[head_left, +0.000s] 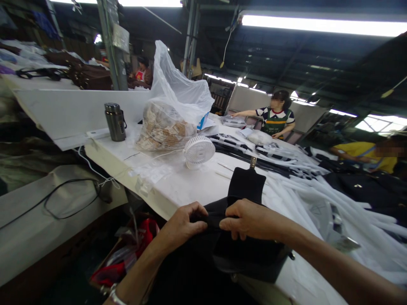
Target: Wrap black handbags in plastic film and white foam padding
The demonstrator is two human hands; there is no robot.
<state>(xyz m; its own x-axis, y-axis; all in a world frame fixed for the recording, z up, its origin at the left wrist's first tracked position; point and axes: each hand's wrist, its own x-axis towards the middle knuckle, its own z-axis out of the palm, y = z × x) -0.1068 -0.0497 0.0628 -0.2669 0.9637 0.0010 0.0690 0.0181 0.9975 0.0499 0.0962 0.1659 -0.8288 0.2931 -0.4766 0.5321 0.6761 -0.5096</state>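
Note:
A black bag (254,256) rests at the near edge of the white table, close to my body. Its flap (246,185) stands up toward the far side, with a metal clasp piece (253,162) at its tip. My left hand (184,222) pinches the bag's upper edge between thumb and fingers. Just to the right, my right hand (244,218) grips the same edge, fingers curled over the dark material. A small gap separates the two hands. The bag's lower part is too dark to make out.
A white fan (199,151) stands beyond my hands, before a clear plastic bag (168,127) of small brown-and-white pieces. Left of them is a flask (115,122). White strips (295,199) cover the right side. A co-worker (276,116) reaches over the far table.

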